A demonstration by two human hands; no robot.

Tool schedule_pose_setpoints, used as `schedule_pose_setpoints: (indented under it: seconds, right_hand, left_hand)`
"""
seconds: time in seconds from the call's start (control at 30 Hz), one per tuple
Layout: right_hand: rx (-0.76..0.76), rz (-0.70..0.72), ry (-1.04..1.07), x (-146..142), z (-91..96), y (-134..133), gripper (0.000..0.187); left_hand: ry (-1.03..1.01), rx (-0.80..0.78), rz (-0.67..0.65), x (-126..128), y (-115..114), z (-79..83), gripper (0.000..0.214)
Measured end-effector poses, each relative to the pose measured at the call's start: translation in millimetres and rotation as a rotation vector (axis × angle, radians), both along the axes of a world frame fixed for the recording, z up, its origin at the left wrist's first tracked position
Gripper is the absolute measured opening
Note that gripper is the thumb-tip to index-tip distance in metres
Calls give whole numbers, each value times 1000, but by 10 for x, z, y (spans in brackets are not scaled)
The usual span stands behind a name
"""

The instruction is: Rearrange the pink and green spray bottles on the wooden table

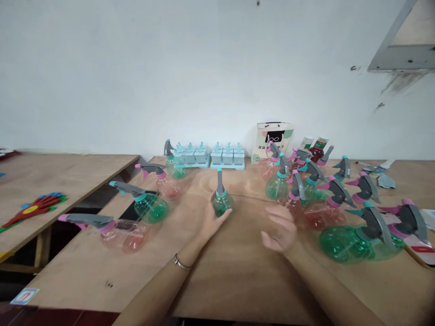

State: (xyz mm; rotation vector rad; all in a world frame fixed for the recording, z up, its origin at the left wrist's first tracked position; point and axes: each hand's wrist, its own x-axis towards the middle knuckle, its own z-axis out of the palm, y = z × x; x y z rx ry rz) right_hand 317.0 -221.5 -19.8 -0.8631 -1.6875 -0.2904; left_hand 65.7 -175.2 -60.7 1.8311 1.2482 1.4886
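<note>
Head view. Your left hand (pixel 213 220) is closed around the lower body of a green spray bottle (pixel 222 206), thumb across the near side. The bottle is at mid-table, between a loose row at left and a crowded cluster at right, its base apparently on the wooden table (pixel 234 276). Your right hand (pixel 281 228) is half open, fingers curled, gripping nothing visible; it is just beside a pink bottle (pixel 288 203) of the cluster (contact cannot be judged here).

Step in hand, my reading: a one-handed hold on a single bottle. Whether you are lifting it or setting it down, the frame does not settle. The next move would call for a level left hand: a snug grip if the bottle travels, thumb and fingers spread evenly if it is let go. The right hand would need to open wider before taking anything, since the bottles stand close.

Orientation: the held bottle looks roughly upright, long axis from base to spray head (pixel 219 181). You see the head edge-on with its teal tip at the far end, so the nozzle seems to face the wall. In the left row, the near pink bottle (pixel 124 235) points its nozzle leftward.
</note>
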Motion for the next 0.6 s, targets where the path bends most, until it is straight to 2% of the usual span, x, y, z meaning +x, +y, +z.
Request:
schedule_pose_setpoints:
  seconds: [0.07,0.17,0.23,0.37,0.43,0.5,0.57,0.6]
  right_hand:
    - [-234,180,1,-289,79,108,54]
    - [-529,332,162,-671,212,402,78]
    - [-626,433,269,-839,269,571,87]
    - [-675,550,334,-962,342,691,78]
    - [-716,587,398,-949,384,685,70]
    - [-773,613,530,-915,432,677,58]
    - [-823,664,682,-875,476,682,47]
    - [-850,711,751,-857,495,688,45]
  left_hand:
    - [29,32,-44,45,-14,-41,87]
    - [120,81,-154,80,-57,-75,89]
    - [195,85,-230,87,-101,-61,91]
    - [294,47,-283,81,-195,55,98]
    - [370,56,-257,34,-231,149,93]
    - [465,129,-166,-95,-264,271,79]
    - [518,301,4,-346,-311,421,64]
    - [513,442,101,-521,-349,505,59]
